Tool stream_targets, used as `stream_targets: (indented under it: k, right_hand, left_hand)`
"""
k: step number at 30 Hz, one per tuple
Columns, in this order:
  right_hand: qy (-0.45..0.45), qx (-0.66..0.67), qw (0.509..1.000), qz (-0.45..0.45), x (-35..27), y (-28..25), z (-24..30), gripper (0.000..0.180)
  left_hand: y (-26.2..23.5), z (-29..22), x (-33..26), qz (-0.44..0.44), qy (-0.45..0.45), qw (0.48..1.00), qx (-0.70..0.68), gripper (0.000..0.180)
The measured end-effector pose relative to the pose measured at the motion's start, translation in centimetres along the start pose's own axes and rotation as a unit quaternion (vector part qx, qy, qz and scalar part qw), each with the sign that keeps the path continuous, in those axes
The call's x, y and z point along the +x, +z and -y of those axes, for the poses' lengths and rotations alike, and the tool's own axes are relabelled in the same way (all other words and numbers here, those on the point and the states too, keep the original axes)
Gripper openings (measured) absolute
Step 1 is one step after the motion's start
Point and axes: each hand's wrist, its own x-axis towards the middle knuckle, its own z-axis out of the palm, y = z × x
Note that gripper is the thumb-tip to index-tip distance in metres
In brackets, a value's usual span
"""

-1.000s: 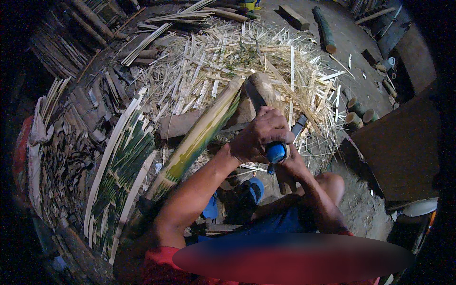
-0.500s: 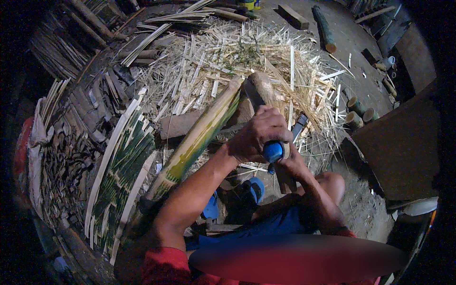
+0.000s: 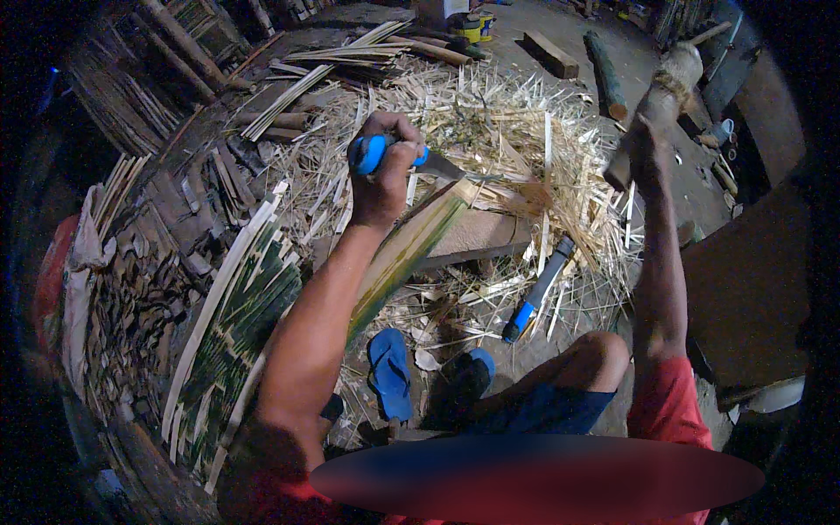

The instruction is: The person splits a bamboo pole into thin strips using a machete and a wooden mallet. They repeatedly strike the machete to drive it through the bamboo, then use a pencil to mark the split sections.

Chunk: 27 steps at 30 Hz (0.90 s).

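Note:
My left hand point(image 3: 382, 179) grips a knife point(image 3: 411, 159) by its blue handle, the blade lying across the top end of a green bamboo pole point(image 3: 404, 254) that leans up from the floor. My right hand point(image 3: 646, 144) is raised high at the right, closed around a thick wooden mallet point(image 3: 658, 101). The bamboo's top end rests against a flat wooden block point(image 3: 477, 234).
Pale bamboo shavings point(image 3: 490, 131) cover the floor behind the block. Stacked green bamboo strips point(image 3: 232, 324) lie at the left. A second blue-handled knife point(image 3: 535, 293) lies on the floor, near blue sandals point(image 3: 390, 372). Logs point(image 3: 604, 74) and a brown board point(image 3: 744, 289) stand at the right.
Both hands were together low on the blue handle at the bamboo. Now the left hand holds the knife higher on the pole's end and the right hand has swung up with the mallet.

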Motion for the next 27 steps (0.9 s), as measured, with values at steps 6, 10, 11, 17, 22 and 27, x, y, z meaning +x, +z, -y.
stream_targets:
  k: [6, 10, 11, 17, 22, 27]
  right_hand:
    - [0.056, -0.368, 0.841, 0.392, -9.2, 10.9, -12.0, 0.101]
    - [0.079, -0.25, 0.913, 0.313, -9.4, 5.5, -12.5, 0.09]
    - [0.106, -0.345, 0.901, 0.239, -8.2, 3.4, -11.4, 0.087]
    - [0.168, -0.068, 0.983, 0.024, -1.3, 4.8, -3.0, 0.05]
    - [0.076, -0.268, 0.864, 0.42, -17.9, 19.8, -11.0, 0.079]
    - [0.224, -0.217, 0.885, 0.347, -23.0, 16.8, -18.9, 0.092]
  left_hand:
    - [6.5, -1.1, 2.9, 0.066, -0.09, 0.993, 0.036, 0.011]
    - [4.3, -0.9, 1.3, 0.083, -0.005, 0.994, 0.068, 0.01]
    - [2.2, -1.1, -0.3, 0.074, -0.032, 0.995, 0.058, 0.011]
    - [-7.2, -4.5, -8.4, 0.079, -0.001, 0.997, 0.01, 0.02]
    - [-4.7, -5.4, -4.9, 0.031, -0.159, 0.982, 0.097, 0.016]
    - [-7.6, -5.2, -5.9, -0.026, -0.178, 0.983, 0.046, 0.017]
